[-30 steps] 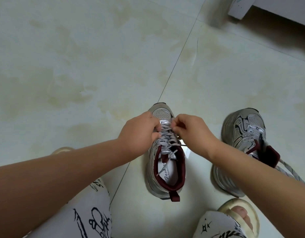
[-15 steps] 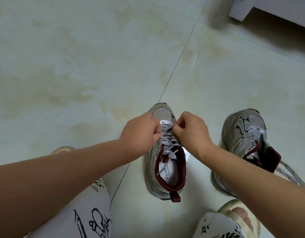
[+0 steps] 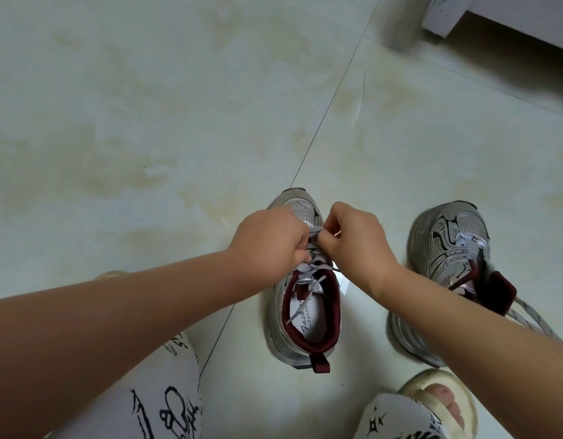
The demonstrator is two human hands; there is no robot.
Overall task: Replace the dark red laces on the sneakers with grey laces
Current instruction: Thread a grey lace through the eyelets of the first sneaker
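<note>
Both hands, left (image 3: pixel 270 239) and right (image 3: pixel 356 239), pinch the grey lace (image 3: pixel 315 231) over the middle sneaker (image 3: pixel 302 312); each grip should pull evenly, keeping it flat.

Stained pale tile floor (image 3: pixel 147 122), white furniture corner (image 3: pixel 441 19), cream slipper (image 3: pixel 463 397)

Wide bare tiled floor (image 3: pixel 147 122) lies open ahead and left of the near sneaker (image 3: pixel 302 312). To its right, the second sneaker (image 3: pixel 448 248) narrows the passage; a white furniture base (image 3: pixel 444 17) blocks the far corner.
</note>
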